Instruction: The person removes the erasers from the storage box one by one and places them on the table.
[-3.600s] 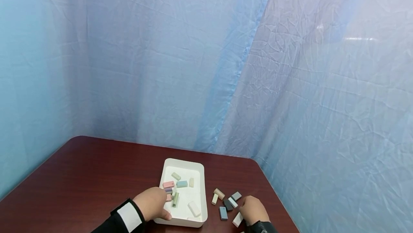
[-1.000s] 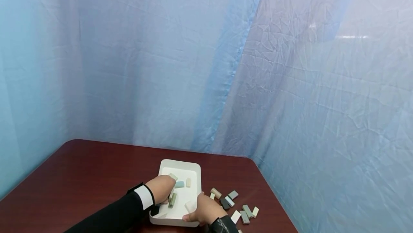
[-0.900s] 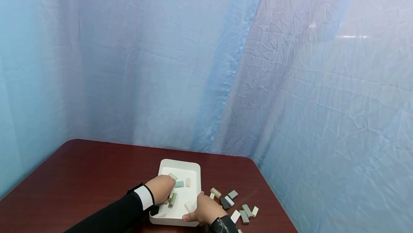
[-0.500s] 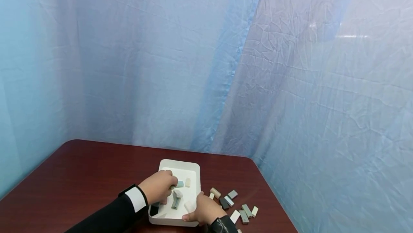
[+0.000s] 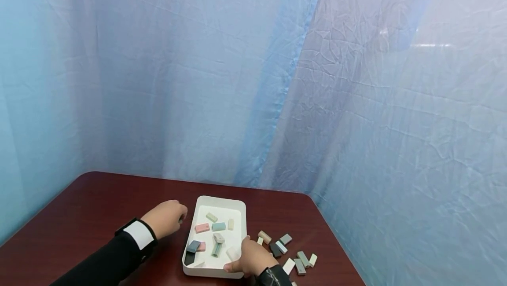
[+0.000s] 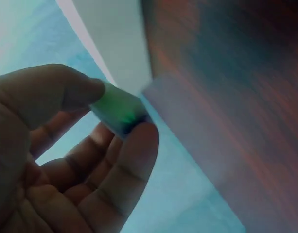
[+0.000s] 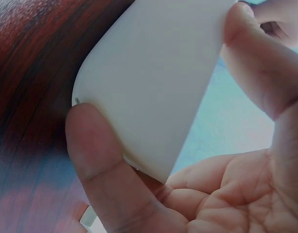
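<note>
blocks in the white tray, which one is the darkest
The black block at the tray's near-left corner, just below the slate-blue one. The others are pale pink, green, cream or light blue.

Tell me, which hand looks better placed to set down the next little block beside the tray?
Probably the left. The left hand pinches a small green block over the table, just left of the white tray. The right hand grips the tray's near right corner, apparently steadying it.
</note>
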The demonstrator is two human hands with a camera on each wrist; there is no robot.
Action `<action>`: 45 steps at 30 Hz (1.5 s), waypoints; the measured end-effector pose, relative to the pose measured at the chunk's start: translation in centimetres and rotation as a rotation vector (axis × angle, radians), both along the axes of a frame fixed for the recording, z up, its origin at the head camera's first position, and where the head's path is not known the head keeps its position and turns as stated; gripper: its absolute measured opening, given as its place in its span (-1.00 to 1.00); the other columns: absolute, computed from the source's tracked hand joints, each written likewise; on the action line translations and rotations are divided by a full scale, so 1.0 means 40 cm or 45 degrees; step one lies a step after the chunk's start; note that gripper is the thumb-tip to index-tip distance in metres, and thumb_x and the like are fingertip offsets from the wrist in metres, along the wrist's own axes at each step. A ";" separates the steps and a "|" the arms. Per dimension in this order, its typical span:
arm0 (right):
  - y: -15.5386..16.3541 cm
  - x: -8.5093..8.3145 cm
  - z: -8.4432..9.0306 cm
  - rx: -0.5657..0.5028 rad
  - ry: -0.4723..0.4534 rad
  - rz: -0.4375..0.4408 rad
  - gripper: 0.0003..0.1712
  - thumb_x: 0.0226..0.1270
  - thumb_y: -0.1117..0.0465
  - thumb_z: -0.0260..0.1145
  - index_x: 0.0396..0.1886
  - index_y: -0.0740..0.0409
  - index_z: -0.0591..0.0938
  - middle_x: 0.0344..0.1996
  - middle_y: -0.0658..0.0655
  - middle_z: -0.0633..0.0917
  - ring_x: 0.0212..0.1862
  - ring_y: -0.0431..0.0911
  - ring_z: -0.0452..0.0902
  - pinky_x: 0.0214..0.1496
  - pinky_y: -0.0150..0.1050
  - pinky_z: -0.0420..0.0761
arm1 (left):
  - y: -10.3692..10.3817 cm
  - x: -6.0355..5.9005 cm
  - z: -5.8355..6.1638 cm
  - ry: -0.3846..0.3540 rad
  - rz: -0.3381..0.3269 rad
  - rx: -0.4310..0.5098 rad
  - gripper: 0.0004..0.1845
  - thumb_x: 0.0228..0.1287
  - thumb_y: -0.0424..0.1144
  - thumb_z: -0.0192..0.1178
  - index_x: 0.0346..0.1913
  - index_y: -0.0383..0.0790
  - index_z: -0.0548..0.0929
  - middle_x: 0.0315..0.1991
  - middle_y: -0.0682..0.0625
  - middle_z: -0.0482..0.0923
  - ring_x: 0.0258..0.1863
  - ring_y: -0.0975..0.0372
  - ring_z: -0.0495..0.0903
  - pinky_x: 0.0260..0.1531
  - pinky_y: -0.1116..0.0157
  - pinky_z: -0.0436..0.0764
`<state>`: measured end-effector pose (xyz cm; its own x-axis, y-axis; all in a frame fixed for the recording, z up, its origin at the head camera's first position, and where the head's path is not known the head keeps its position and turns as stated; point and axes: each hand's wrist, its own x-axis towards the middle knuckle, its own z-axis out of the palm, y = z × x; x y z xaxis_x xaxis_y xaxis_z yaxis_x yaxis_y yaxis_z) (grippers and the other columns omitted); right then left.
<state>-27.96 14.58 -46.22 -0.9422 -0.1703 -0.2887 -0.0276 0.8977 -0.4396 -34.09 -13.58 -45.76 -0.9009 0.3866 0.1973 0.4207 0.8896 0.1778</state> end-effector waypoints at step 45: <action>0.004 -0.010 -0.012 -0.012 -0.022 -0.017 0.22 -0.09 -0.24 0.50 0.36 0.47 0.21 0.12 0.46 0.53 -0.27 0.11 0.60 -0.16 0.03 0.56 | -0.108 0.016 -0.027 -0.014 0.118 -0.143 -0.82 0.20 -0.44 0.18 -0.15 -0.23 0.68 -0.30 -0.15 0.64 -0.34 0.00 0.61 -0.28 0.01 0.60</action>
<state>-28.37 14.75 -46.69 -0.9392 -0.1603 -0.3037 -0.0077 0.8939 -0.4483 -33.47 -17.89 -46.83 -0.9356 0.3206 0.1475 0.3343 0.9392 0.0788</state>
